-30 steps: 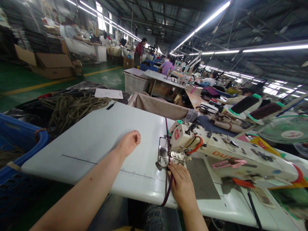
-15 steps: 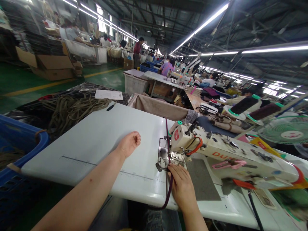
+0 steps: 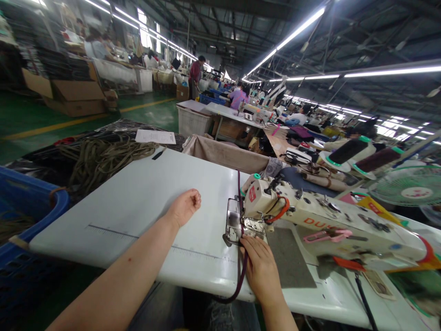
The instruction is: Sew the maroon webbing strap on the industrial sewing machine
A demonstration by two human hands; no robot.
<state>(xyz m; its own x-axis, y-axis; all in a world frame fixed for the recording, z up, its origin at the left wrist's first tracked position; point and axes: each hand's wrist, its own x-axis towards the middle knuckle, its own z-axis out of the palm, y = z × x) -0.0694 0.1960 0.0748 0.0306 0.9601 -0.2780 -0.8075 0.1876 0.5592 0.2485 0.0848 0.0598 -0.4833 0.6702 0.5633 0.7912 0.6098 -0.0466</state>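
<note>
A narrow dark purple strap (image 3: 241,273) runs under the needle area of the sewing machine (image 3: 303,207). It crosses the metal plate (image 3: 234,214) and hangs in a curve over the near table edge. Just in front of the presser foot, my right hand (image 3: 260,262) has its fingers together on the strap, which passes along their left side; the thumb is mostly hidden. My left hand (image 3: 186,207) lies on the white table (image 3: 138,193), left of the plate. Its fingers are curled into a loose fist, apart from the strap, and nothing shows in them.
Olive straps (image 3: 103,158) lie heaped beyond the table's left edge, beside a blue basket (image 3: 51,207). A paper sheet (image 3: 155,136) and a fabric-lined bin (image 3: 223,154) are behind. Thread cones (image 3: 351,149) and a green fan (image 3: 413,191) stand at right.
Both hands and the strap stay almost where they were. Far behind, a standing person in red has shifted slightly to the left.
</note>
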